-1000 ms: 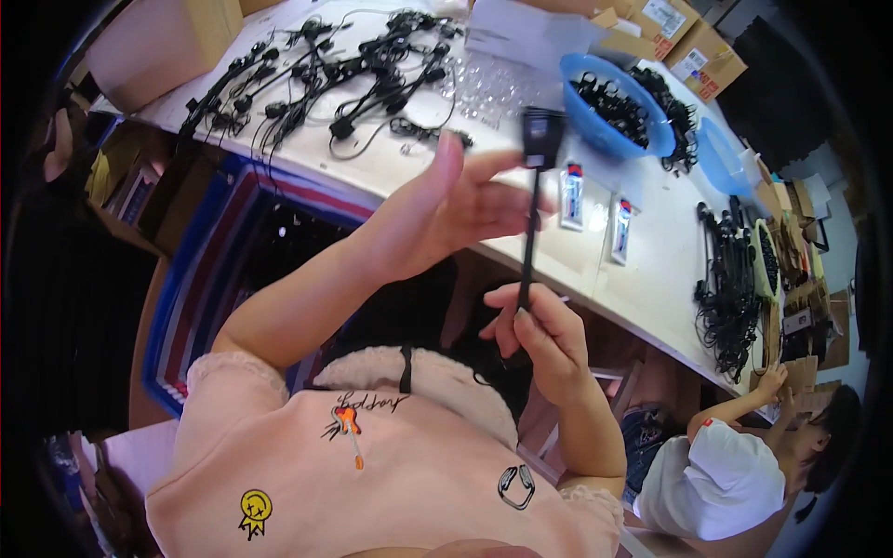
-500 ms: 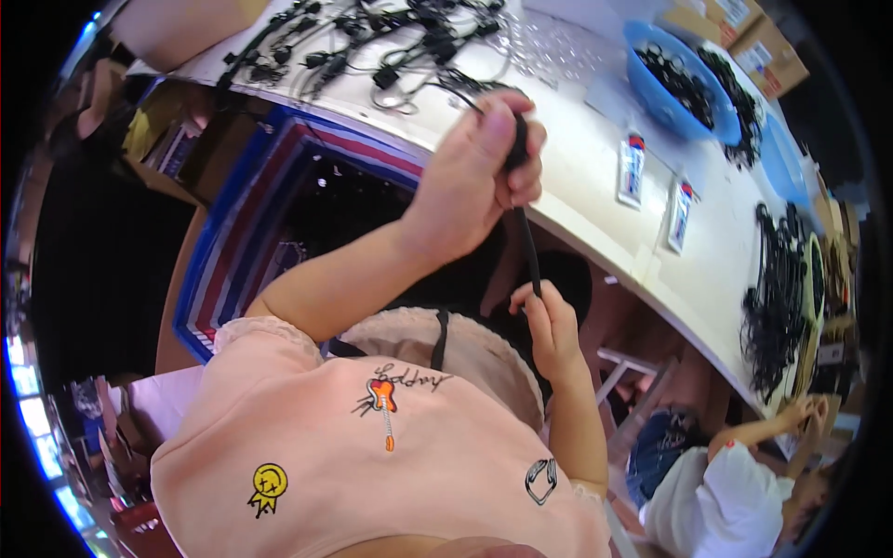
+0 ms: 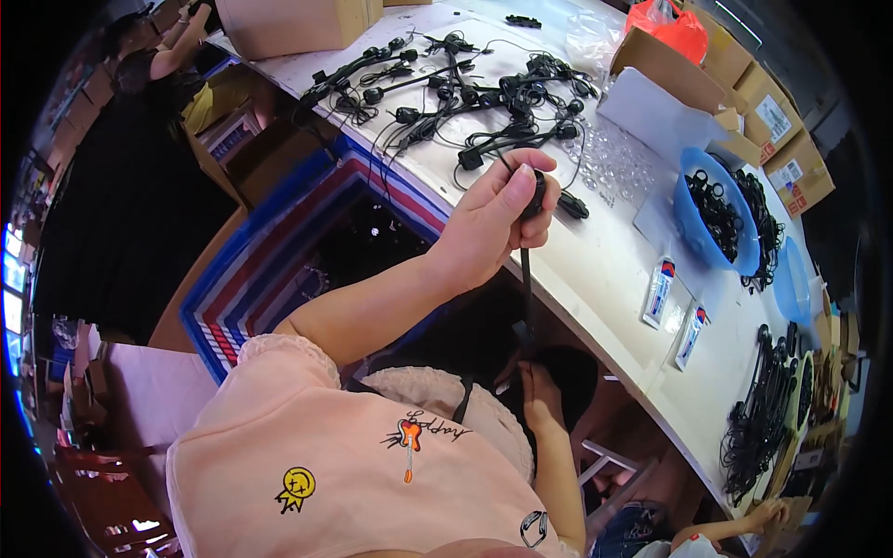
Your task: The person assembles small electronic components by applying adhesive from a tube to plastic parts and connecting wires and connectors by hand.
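Note:
My left hand (image 3: 507, 212) is raised at the table's front edge, its fingers wrapped round the thick head of a black rod (image 3: 526, 284). Below the fist the rod hangs down. A thin dark cable seems to run up past the knuckles. My right hand (image 3: 543, 395) is lower, near my lap, close to the rod's bottom end. Its fingers look closed, but what they grip is lost against the dark background. Several similar black corded parts (image 3: 507, 93) lie tangled on the white table (image 3: 605, 302) beyond my left hand.
Two glue tubes (image 3: 659, 293) lie to the right, near a blue basin (image 3: 686, 205) of black rings. Black cords (image 3: 758, 409) lie at the far right. Cardboard boxes (image 3: 293, 26) stand along the back. A striped bag (image 3: 219, 312) is under the table. Other people work left and right.
The view has shifted, showing more of the table's back. My right hand has moved down, farther from my left, which keeps its grip on the rod.

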The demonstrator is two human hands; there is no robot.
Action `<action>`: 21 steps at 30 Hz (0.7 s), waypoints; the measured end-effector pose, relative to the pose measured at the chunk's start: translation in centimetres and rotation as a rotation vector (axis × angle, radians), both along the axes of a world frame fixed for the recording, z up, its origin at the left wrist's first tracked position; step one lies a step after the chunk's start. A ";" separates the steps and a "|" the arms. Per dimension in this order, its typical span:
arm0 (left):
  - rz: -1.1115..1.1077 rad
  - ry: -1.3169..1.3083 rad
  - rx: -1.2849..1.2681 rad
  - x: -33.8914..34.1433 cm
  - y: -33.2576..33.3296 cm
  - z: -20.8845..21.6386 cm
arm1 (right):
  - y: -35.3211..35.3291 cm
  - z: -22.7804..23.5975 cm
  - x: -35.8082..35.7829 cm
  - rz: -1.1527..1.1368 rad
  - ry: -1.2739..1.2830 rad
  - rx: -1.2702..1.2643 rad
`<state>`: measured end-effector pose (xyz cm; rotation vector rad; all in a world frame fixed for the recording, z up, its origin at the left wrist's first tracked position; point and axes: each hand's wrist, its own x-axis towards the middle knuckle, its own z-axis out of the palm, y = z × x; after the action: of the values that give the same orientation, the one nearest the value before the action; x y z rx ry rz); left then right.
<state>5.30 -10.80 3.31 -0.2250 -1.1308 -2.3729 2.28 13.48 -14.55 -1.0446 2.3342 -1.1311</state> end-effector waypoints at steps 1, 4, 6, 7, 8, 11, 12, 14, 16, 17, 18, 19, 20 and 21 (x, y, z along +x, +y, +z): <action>0.008 -0.020 -0.008 0.2 -0.1 0.2 | -0.2 -0.4 -0.3 0.048 0.036 0.074; -0.044 -0.033 -0.017 0.5 -0.5 0.1 | -1.2 -0.5 -1.1 0.146 0.073 0.314; -0.073 -0.039 -0.032 0.4 -0.9 -0.6 | -1.9 0.2 -1.2 0.220 -0.036 0.312; -0.098 -0.044 -0.054 0.3 -1.0 -1.0 | -1.5 -1.0 -1.5 0.208 -0.040 0.318; -0.120 -0.044 -0.047 0.0 -0.8 -1.4 | -0.9 -3.3 -2.1 0.221 -0.034 0.362; -0.220 -0.020 -0.011 0.1 -0.5 -2.8 | -1.1 0.8 -2.4 0.268 -0.023 0.398; -0.224 -0.015 -0.012 0.2 0.0 -3.4 | -1.5 4.2 -2.4 0.302 -0.013 0.386; -0.219 -0.190 -0.065 1.2 1.2 -5.0 | -2.0 8.0 -3.1 0.142 0.149 0.042; -0.292 -0.358 -0.195 1.1 3.5 -5.7 | -2.6 12.5 -3.0 -0.029 0.183 -0.231; -0.244 -0.266 -0.333 1.0 4.6 -6.9 | -3.0 13.5 -3.0 -0.062 0.169 -0.291; -0.200 -0.170 -0.468 1.0 5.8 -8.2 | -3.1 14.1 -2.9 -0.098 0.157 -0.345; -0.191 -0.123 -0.544 1.1 6.8 -9.2 | -3.6 14.3 -2.7 -0.117 0.140 -0.390; -0.193 -0.077 -0.613 1.2 7.5 -9.5 | -3.6 14.3 -2.7 -0.102 0.147 -0.407; -0.228 -0.096 -0.599 1.6 8.0 -9.8 | -3.6 14.1 -2.7 -0.070 0.184 -0.358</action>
<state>6.88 -2.79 -6.50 -0.4656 -1.9341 -2.1810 -0.39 9.90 -0.42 -1.2413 2.3759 -1.5847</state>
